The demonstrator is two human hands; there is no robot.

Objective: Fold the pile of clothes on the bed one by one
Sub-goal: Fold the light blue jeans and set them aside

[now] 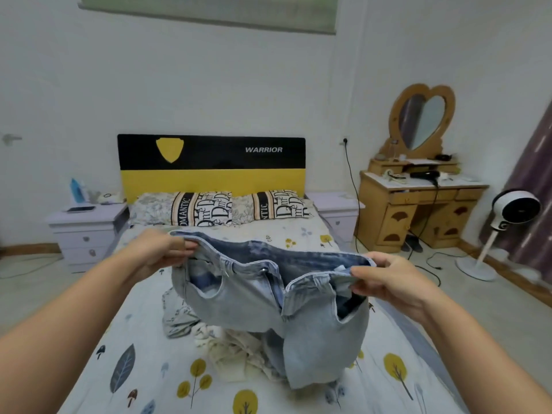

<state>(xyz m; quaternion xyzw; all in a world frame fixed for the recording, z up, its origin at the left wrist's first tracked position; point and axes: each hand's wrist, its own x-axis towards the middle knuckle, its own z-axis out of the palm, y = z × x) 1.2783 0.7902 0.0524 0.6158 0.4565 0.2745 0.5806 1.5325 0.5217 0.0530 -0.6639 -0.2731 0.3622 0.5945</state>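
Pillows (pixel 203 208) at twelve o'clock, dresser (pixel 418 207) at two. Crumpled pile (pixel 227 345) (partly hidden) beneath light-blue jeans (pixel 268 297), held up over bed (pixel 143 369): left hand (pixel 161 252) and right hand (pixel 391 282) pinching waistband ends.

Jeans (pixel 268 300) hide much of the pile (pixel 227 348) beneath.

**Bedroom with pale walls and wooden dresser**

White walls (pixel 209 85) back a black-and-yellow headboard (pixel 211 167) at the far side. Lilac nightstands (pixel 86 231) flank it. At right stand a wooden dresser (pixel 418 210) with a heart-shaped mirror (pixel 422 121), a white fan (pixel 504 222) and a purple curtain (pixel 534 174).
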